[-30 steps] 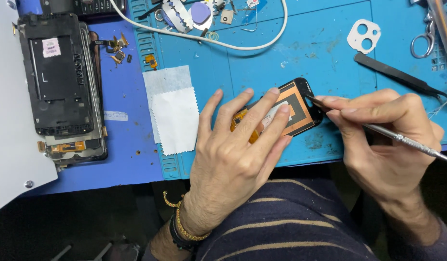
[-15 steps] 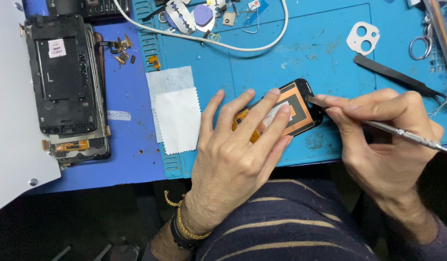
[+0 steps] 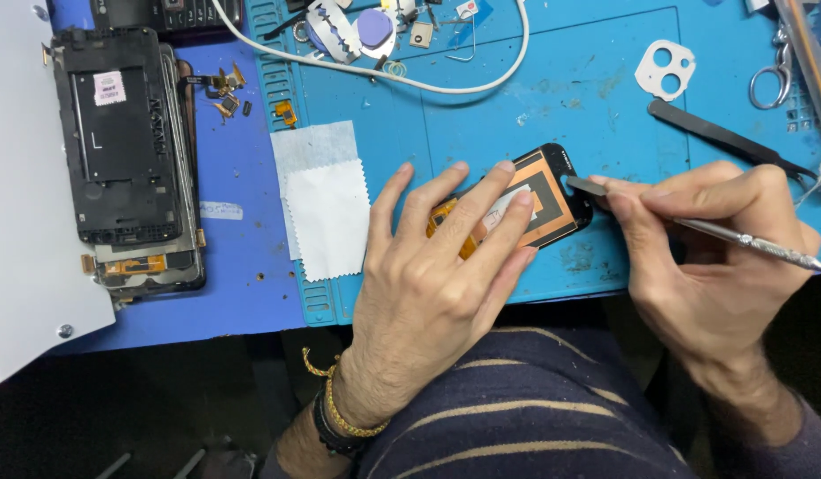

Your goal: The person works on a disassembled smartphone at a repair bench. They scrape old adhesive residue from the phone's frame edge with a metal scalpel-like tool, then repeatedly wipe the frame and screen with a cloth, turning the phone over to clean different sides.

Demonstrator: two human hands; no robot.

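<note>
We press our left hand (image 3: pixel 428 284) flat on a small black phone part (image 3: pixel 552 197) with a copper-coloured coil on its face, which lies on the blue work mat (image 3: pixel 552 98) on the table. The fingers (image 3: pixel 490 208) of that hand are spread wide and lie across the left half of the part, so only its right end shows beyond the fingertips; an orange flex strip (image 3: pixel 446 222) peeks out between two of them.

Our right hand (image 3: pixel 703 257) sits just to the right of the part, its fingers closed narrowly around a thin metal pry tool (image 3: pixel 747 238). The flat tip of the tool touches the part's right edge, at the oval opening, and the shaft runs off to the right past the knuckles.

Just left of the left hand's fingers lies a white wipe (image 3: pixel 326 200) with a zigzag edge, partly on the mat. Well to the left of it sits a stripped black phone frame (image 3: pixel 122 142) beside a white sheet (image 3: pixel 20 222). Beyond the right hand's fingers we see black tweezers (image 3: pixel 721 137), a white camera-lens cover (image 3: pixel 665 69) and scissors (image 3: pixel 769 84). A white cable (image 3: pixel 410 78) curves across the mat above the left hand's fingertips. Beneath both wrists is a dark sleeve with tan stripes (image 3: pixel 534 417).
</note>
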